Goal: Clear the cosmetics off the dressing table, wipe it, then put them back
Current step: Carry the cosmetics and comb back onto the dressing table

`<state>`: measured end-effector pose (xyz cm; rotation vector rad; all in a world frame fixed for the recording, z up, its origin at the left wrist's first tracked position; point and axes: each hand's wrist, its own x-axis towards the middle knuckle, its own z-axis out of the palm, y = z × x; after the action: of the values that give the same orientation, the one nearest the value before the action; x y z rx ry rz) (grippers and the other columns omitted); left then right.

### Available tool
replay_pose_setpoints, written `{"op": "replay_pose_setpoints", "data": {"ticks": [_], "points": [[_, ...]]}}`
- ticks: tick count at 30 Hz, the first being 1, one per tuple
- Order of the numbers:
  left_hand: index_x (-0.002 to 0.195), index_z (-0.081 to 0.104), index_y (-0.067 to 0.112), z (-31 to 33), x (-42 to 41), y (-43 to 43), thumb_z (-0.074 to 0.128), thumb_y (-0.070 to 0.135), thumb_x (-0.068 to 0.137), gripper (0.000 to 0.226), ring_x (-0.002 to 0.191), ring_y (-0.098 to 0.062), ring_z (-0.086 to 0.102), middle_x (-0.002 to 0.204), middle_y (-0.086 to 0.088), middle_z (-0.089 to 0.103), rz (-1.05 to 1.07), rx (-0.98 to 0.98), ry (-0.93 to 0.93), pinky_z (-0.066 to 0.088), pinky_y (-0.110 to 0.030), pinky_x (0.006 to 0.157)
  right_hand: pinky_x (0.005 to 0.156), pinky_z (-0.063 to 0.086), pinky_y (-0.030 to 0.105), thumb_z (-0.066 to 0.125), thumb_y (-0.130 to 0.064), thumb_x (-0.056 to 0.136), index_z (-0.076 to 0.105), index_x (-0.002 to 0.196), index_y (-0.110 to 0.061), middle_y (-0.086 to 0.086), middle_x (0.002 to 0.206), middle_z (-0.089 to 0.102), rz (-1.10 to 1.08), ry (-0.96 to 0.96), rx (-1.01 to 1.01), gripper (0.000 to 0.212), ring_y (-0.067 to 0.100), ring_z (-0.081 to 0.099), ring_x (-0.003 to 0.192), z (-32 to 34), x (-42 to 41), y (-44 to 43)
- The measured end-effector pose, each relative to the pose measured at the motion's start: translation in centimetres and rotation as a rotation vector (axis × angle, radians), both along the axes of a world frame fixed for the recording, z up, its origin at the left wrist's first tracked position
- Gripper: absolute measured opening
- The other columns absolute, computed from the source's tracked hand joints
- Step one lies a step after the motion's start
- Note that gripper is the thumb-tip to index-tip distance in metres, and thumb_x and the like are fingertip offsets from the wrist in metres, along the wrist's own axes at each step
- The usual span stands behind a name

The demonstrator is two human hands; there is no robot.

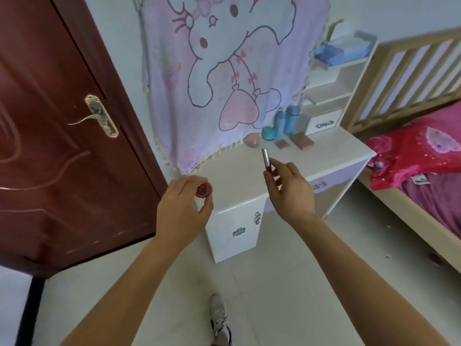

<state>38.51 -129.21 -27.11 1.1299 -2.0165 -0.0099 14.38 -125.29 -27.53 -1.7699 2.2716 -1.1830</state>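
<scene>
My left hand [182,208] has its fingers and thumb curled round a small round dark-red jar [203,190], which I hold just over the near left corner of the glossy white dressing table [237,166]. My right hand [289,188] pinches the dark lower end of a slim silver-capped lip-gloss tube [266,159] between thumb and forefinger. The tube is upright above the tabletop, and my other fingers are loosely spread.

Beyond my right fingertips, along the back, stand a pale pink round pot [253,140], a teal glass jar [269,133], two tall blue bottles [290,119] and two flat pinkish-brown compacts [301,141].

I can't be sure, but with that tidy group at the back I judge I'm putting things back. Next I should set the tube down beside the pink pot, then the jar near it, and only then let go of each.
</scene>
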Motion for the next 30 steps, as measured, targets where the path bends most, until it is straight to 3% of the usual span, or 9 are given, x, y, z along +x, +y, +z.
{"op": "replay_pose_setpoints", "data": {"ticks": [7, 11, 16, 19, 24, 30], "points": [[0.105, 0.062, 0.028, -3.6, -8.9, -13.3, 0.065, 0.031, 0.083, 0.022, 0.093, -0.008, 0.052, 0.103, 0.015, 0.062, -0.081, 0.094, 0.011, 0.034, -0.013, 0.073, 0.065, 0.053, 0.036, 0.056, -0.028, 0.098, 0.061, 0.128, -0.020, -0.001, 0.105, 0.062, -0.090, 0.043, 0.065, 0.031, 0.020, 0.067, 0.077, -2.4, -8.2, -10.2], [0.106, 0.061, 0.029, -5.3, -14.1, -21.3, 0.065, 0.033, 0.084, 0.023, 0.095, -0.008, 0.050, 0.104, 0.013, 0.062, -0.137, 0.217, 0.017, 0.038, -0.017, 0.071, 0.071, 0.054, 0.039, 0.059, -0.023, 0.092, 0.060, 0.124, -0.017, 0.003, 0.108, 0.064, -0.188, 0.048, 0.165, 0.033, 0.025, 0.065, 0.079, -2.8, -13.4, -17.5], [0.107, 0.063, 0.024, -7.0, -19.2, -29.1, 0.072, 0.024, 0.081, 0.028, 0.094, -0.013, 0.052, 0.105, 0.007, 0.064, -0.222, 0.307, -0.058, 0.039, -0.020, 0.073, 0.076, 0.054, 0.037, 0.061, -0.025, 0.086, 0.042, 0.133, -0.029, -0.003, 0.106, 0.061, -0.228, -0.124, 0.310, 0.051, 0.021, 0.063, 0.082, -4.7, -18.4, -23.8], [0.108, 0.063, 0.021, -8.7, -22.2, -32.2, 0.072, 0.023, 0.083, 0.027, 0.094, -0.013, 0.051, 0.105, 0.005, 0.064, -0.246, 0.360, -0.088, 0.041, -0.022, 0.073, 0.072, 0.056, 0.040, 0.061, -0.025, 0.085, 0.035, 0.123, -0.033, -0.006, 0.100, 0.059, -0.218, -0.229, 0.388, 0.047, 0.022, 0.064, 0.079, -7.1, -20.8, -26.1], [0.103, 0.061, 0.016, -13.3, -26.3, -35.1, 0.075, 0.020, 0.082, 0.025, 0.092, -0.016, 0.054, 0.103, 0.001, 0.064, -0.230, 0.489, -0.145, 0.039, -0.020, 0.073, 0.073, 0.053, 0.033, 0.056, -0.021, 0.092, 0.063, 0.104, -0.024, 0.002, 0.106, 0.060, -0.099, -0.116, 0.553, 0.014, 0.022, 0.064, 0.082, -12.8, -24.9, -30.6], [0.097, 0.060, 0.016, -18.4, -30.3, -37.7, 0.072, 0.011, 0.082, 0.020, 0.086, -0.009, 0.042, 0.098, 0.008, 0.056, -0.067, 0.693, -0.118, 0.029, -0.013, 0.068, 0.091, 0.051, 0.038, 0.049, -0.019, 0.099, 0.068, 0.118, -0.026, 0.004, 0.123, 0.056, 0.164, -0.047, 0.752, 0.028, 0.026, 0.062, 0.102, -18.6, -28.6, -38.0]]}}
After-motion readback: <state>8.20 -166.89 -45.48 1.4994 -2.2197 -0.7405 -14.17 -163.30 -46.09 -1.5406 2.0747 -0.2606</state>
